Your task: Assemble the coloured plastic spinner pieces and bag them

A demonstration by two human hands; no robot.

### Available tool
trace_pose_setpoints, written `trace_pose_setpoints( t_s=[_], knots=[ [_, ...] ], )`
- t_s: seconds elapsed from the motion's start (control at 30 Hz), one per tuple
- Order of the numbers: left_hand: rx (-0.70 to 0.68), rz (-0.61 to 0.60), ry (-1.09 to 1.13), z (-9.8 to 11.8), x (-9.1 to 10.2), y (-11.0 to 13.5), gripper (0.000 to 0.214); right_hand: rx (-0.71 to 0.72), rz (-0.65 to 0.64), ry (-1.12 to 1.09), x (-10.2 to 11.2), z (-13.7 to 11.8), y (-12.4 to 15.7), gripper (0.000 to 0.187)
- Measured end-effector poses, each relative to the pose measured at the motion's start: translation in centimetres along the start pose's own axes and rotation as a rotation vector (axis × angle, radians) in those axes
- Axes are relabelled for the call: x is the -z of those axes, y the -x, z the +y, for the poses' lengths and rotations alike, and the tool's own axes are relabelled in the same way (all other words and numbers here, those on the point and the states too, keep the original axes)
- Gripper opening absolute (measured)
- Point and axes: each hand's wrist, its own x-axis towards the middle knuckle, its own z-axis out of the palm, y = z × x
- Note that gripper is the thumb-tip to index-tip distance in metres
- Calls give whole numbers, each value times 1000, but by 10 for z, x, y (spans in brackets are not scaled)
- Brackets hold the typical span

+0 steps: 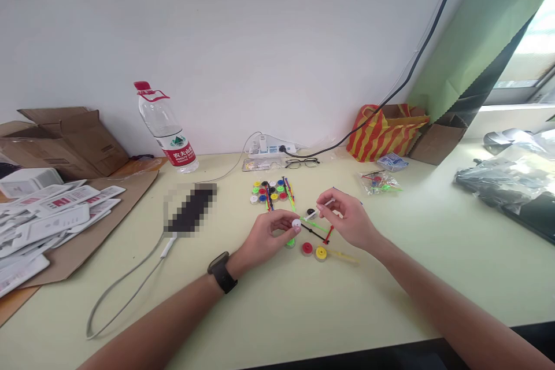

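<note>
My left hand [277, 232], with a dark watch on its wrist, pinches a small white disc [296, 223] between thumb and fingers. To its right, my right hand [344, 217] holds a thin white plastic stick [313, 214], its tip pointing toward the disc, a small gap between them. Below and between the hands lie a red disc [307, 248], a yellow disc [321, 252], a yellow stick [344, 256], a black stick [315, 232] and a red stick [329, 235]. A green disc [290, 243] is partly hidden by my left hand. Behind the white stick sits a black disc [310, 213].
Farther back stand rows of coloured discs [262, 191] with bundled sticks [288, 192]. Glasses [302, 163], a power strip [273, 147], a water bottle [171, 133] and a striped bag [381, 133] line the wall. A cable [125, 295] loops at left; a bagged set [379, 182] lies right.
</note>
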Motion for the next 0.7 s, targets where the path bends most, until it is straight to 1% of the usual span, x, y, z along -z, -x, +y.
trace_pose_setpoints(
  t_s=[0.17,0.27,0.37,0.5,0.6,0.7],
  knots=[
    [3,-25,15,5,0,-1,34,-91,-217,-252,-8,-2,5,14],
    [5,-36,18,7,0,-1,34,-152,-273,-308,-12,-3,8,15],
    [-4,-45,33,6,0,-1,32,-159,-249,-289,-17,-2,9,16],
    [-16,-39,38,4,-1,-1,28,-64,-158,-183,-21,3,8,11],
    [-20,-40,38,5,-1,0,28,-46,-164,-137,-22,6,7,7],
    [-24,-41,29,7,-1,0,28,-36,-189,-145,-22,6,8,6]
  ],
)
